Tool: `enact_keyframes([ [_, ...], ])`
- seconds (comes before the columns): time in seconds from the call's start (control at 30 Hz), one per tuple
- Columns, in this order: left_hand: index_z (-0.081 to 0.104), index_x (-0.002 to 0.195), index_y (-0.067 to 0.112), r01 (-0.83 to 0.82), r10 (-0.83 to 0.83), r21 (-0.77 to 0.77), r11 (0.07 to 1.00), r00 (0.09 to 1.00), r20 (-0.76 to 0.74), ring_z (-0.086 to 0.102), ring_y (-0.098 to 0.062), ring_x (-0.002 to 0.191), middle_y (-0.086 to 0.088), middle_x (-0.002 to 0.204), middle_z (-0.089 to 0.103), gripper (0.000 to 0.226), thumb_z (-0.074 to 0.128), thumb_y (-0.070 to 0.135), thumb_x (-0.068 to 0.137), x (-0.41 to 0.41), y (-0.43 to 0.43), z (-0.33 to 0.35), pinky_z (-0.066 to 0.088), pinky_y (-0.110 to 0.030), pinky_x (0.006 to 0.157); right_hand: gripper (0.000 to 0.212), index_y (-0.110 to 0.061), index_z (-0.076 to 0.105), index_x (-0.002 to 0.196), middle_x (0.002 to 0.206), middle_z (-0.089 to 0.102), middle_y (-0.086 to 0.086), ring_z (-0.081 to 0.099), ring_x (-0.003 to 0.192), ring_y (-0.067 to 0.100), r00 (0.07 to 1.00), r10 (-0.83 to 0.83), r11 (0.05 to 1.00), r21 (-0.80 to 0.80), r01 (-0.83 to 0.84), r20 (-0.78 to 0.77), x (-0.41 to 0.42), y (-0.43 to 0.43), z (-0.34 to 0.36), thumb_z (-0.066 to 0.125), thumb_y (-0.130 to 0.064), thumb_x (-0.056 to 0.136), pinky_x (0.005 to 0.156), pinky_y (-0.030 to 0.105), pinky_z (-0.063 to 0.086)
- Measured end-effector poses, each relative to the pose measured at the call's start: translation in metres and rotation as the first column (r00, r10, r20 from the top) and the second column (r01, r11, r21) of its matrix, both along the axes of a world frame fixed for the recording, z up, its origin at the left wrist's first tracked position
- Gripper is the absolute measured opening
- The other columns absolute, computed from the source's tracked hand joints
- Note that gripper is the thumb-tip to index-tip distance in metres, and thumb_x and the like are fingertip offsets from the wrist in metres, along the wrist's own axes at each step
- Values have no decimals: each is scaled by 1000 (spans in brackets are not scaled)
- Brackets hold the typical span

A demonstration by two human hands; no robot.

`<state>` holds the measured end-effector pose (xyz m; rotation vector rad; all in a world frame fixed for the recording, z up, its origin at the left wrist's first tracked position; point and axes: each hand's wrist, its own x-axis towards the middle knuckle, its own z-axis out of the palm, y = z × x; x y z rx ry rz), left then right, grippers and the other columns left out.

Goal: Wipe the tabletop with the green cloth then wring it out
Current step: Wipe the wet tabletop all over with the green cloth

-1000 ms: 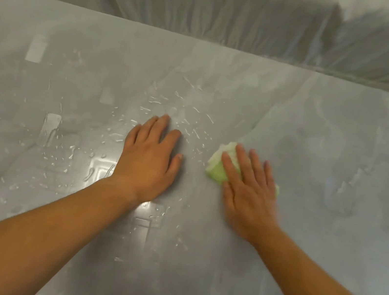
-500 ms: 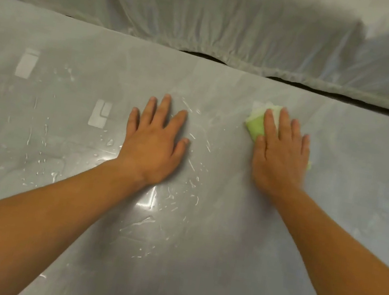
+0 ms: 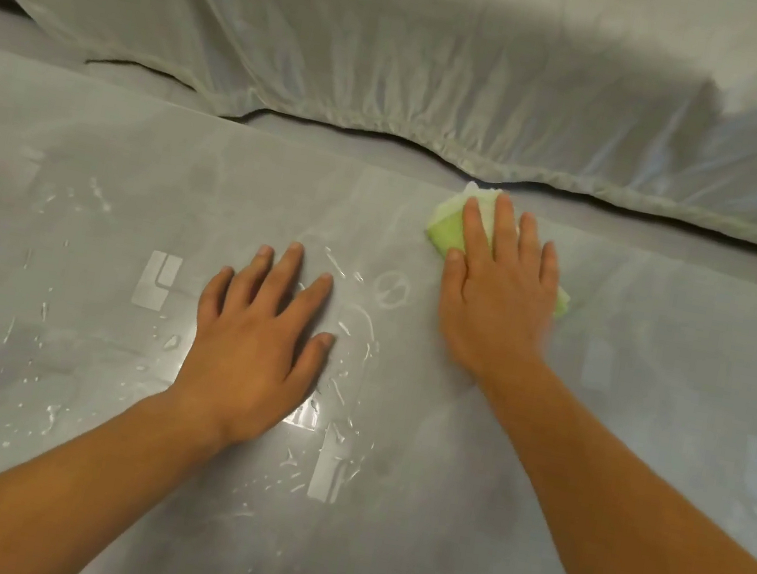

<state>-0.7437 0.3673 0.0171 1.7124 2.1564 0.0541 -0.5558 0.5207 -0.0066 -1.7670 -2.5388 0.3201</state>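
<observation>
At far edge of glossy grey tabletop (image 3: 634, 480): right hand (image 3: 496, 301), fingers spread, flattens crumpled green cloth (image 3: 446, 230). Left hand (image 3: 256, 346) splayed, bracing. Advice: firm pressure, overlap strokes toward water droplets (image 3: 340, 380).

Both forearms are seen bare to the frame edge; short, unpainted nails are shown on the left hand (image 3: 256, 346) and right hand (image 3: 494, 301).

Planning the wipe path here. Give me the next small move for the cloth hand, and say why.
Probably draw the right hand, pressed flat on the green cloth, back and leftward toward the water droplets beside the left hand. The cloth sits at the tabletop's far edge, against the draped sheet, while the wet streaks look unwiped.
</observation>
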Motion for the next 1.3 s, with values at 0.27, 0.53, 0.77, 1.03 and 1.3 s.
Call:
enact_keyframes([
  [0.27,21,155,32,26,-26,-3,1000,999,21,-4,-22,152,3,166,1,68,21,64,94,-6,-3,2,0,-47,120,56,-28,25,157,167,19,3,19,152,32,893,448,894,-9,-448,47,16,-29,1,29,-37,102,122,55,15],
  [0.53,-1,156,26,-21,20,5,1000,970,242,-8,-11,151,8,165,3,75,32,58,96,-20,-2,7,-6,-33,120,57,-26,23,157,167,17,7,20,150,35,961,276,961,12,-276,20,-26,-38,6,24,-40,102,121,56,17],
  [0.77,29,152,20,18,-35,94,995,982,185,5,-19,152,-3,164,15,63,31,52,98,-41,-22,12,5,-34,120,56,-32,27,156,166,21,1,21,152,32,905,424,905,-48,-422,46,2,-50,4,29,-40,100,122,54,15],
  [1.03,38,145,22,47,-51,48,998,994,92,5,-29,151,-13,163,17,60,23,52,95,-46,-55,13,5,-44,120,58,-29,23,158,168,13,1,16,153,30,947,321,947,-34,-320,21,-26,-116,7,26,-40,101,122,54,16],
  [1.3,16,156,26,171,-172,16,985,984,41,-16,-24,151,-7,165,-7,64,24,54,99,-55,-77,2,-9,-41,120,61,-34,19,157,168,12,-1,13,154,30,997,70,994,-82,-69,13,-9,-94,3,21,-43,97,123,49,7],
])
